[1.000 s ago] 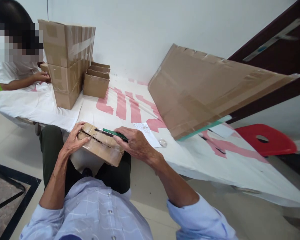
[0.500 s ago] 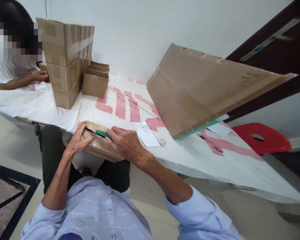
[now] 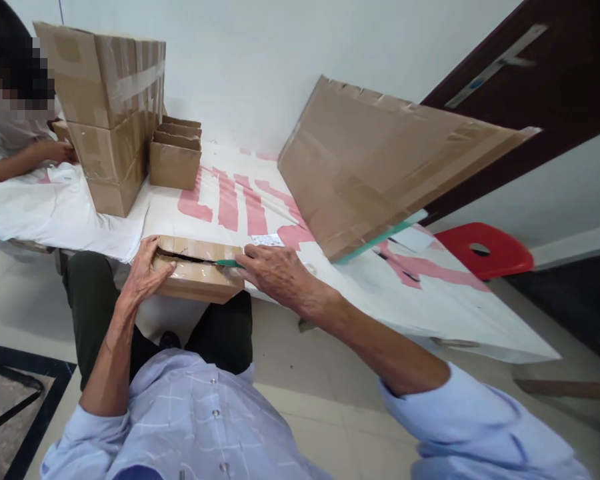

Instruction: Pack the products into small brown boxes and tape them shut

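A small taped cardboard box [image 3: 200, 281] rests at the table's near edge, above my lap. A dark slit runs along its top between two flaps. My left hand [image 3: 147, 272] grips the box's left end, with the thumb on the near flap. In my right hand [image 3: 275, 272] is a green tool [image 3: 227, 263], its tip at the right part of the slit; the rest of it is hidden by my fingers. Just behind my right hand lies a printed paper [image 3: 267, 239], partly covered.
Tall stacked cardboard boxes [image 3: 107, 120] stand at the left, beside a divided carton [image 3: 175, 157]. A large cardboard sheet [image 3: 380, 160] leans at the right, near a red stool [image 3: 485, 250]. Another person's hand [image 3: 60, 152] is at far left.
My right hand has moved right along the slit with the green tool, and more of the slit shows open. The camera view has shifted to the right.
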A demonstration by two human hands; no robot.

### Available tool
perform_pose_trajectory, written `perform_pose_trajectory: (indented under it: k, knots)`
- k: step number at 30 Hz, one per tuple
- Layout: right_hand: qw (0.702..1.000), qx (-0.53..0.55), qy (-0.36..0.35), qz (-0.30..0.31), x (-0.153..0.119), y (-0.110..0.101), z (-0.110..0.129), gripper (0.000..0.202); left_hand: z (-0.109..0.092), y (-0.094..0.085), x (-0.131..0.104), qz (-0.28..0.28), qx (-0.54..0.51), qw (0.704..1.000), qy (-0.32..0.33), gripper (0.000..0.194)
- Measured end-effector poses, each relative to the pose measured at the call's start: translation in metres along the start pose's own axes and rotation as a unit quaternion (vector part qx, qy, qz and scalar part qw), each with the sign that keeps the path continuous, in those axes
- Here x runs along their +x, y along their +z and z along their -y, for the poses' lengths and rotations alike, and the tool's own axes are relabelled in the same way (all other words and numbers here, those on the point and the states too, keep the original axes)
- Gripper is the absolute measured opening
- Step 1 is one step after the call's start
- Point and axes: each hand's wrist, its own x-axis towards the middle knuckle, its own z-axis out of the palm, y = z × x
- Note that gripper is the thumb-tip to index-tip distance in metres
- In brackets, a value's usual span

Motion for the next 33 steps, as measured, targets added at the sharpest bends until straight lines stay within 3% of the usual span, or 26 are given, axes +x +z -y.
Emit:
perform_pose_trajectory:
  k: [6,11,16,19,23,27,33]
  knots:
    - [0.999,0.015,-0.001,-0.036,-0.012,0.008,-0.017,0.016,-0.003,0.008,0.008,0.024,0.005,1.0,0.012,0.053]
    - [0.999,0.012,0.035,-0.022,-0.008,0.008,-0.022,0.018,-0.001,0.001,0.014,0.111,-0.03,0.992,0.043,0.091]
    - [0.999,0.03,0.032,-0.021,-0.008,0.012,-0.032,0.019,0.002,-0.003,0.019,0.118,-0.03,0.992,0.045,0.08]
    - [0.999,0.035,0.021,-0.026,-0.021,0.014,-0.054,0.021,0.004,-0.007,0.016,0.113,-0.024,0.992,0.046,0.081]
    - [0.992,0.059,0.078,-0.079,-0.042,0.023,-0.099,0.027,0.011,-0.029,0.012,0.067,0.016,0.997,0.026,0.082]
    - [0.971,0.124,0.131,-0.158,-0.034,0.065,-0.115,0.035,0.016,-0.046,0.01,0.053,0.037,0.998,0.019,0.092]
    - [0.942,0.21,0.222,-0.139,0.023,0.158,-0.069,0.028,0.013,-0.042,0.007,0.059,0.019,0.998,0.007,0.093]
